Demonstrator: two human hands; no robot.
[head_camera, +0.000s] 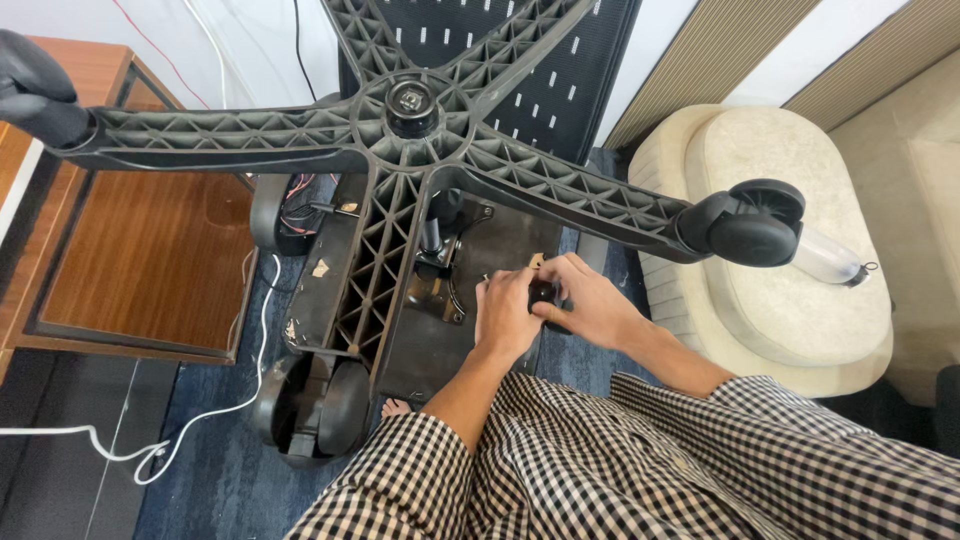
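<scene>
An office chair is lying upturned on a dark blue carpeted floor (215, 480), its black five-armed star base (410, 150) spreading across the upper part of the view with the ribbed undersides facing up. Casters are sitting at the arm ends: one at the right (752, 225), one low at the left (312, 405), and one at the far left edge (35, 85). Beneath the base, the flat black underside of the seat (440, 340) is showing, with its metal mechanism plate (440, 275) near the central column.

Both hands are meeting over the right edge of that seat underside. The left hand (505, 315) is resting with its fingers curling around a small black knob (543, 293), and the right hand (590, 300) is closing its grip on the same knob from the other side, fingers pressed together around it. The knob is sitting just beside the seat's edge, between the two hands.

A wooden desk (150, 250) with a dark frame is standing at the left, a white cable (200, 420) is trailing over the carpet below it, and a cream upholstered ottoman (790, 290) is filling the right. Checked black-and-white sleeves are covering the forearms.
</scene>
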